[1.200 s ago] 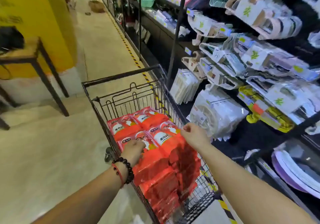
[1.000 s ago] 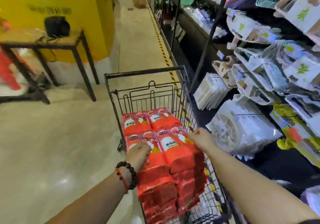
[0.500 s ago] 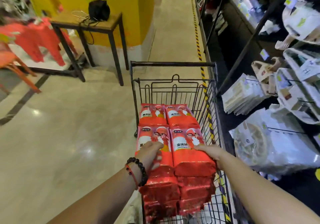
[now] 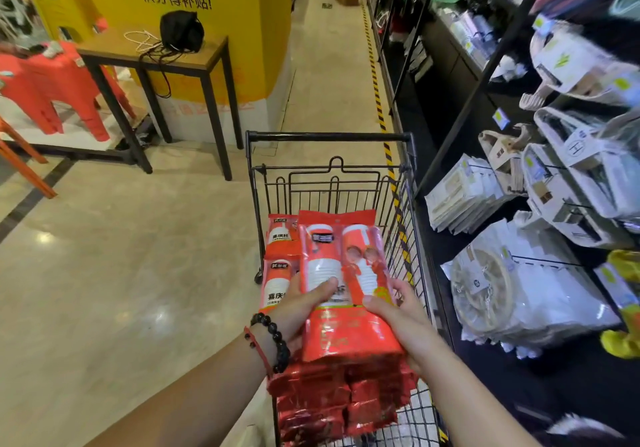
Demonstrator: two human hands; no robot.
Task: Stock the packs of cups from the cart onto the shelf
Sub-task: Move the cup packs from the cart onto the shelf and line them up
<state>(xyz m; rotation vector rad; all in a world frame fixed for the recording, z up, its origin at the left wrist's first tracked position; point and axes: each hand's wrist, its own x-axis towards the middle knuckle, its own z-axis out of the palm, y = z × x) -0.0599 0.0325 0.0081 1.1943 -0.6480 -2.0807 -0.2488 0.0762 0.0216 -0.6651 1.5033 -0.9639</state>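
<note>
One red, film-wrapped twin pack of paper cups [image 4: 341, 287] has been lifted off the top of the stack since half a second ago, when both hands were only resting on the packs in the black wire shopping cart [image 4: 329, 137]. The pack is now held tilted above the stack, clear of the remaining red packs [image 4: 278, 266], which are still piled in the cart. The left hand [image 4: 301, 308] is curled round the pack's left edge, thumb pressed across its face; the right hand [image 4: 398, 311] is closed round the right edge. The dark metal shelf [image 4: 485, 65] of bagged white goods stands just to the right. Judged: pick-up done; transfer to the shelf not yet begun, and no free slot for it is evident.
</note>
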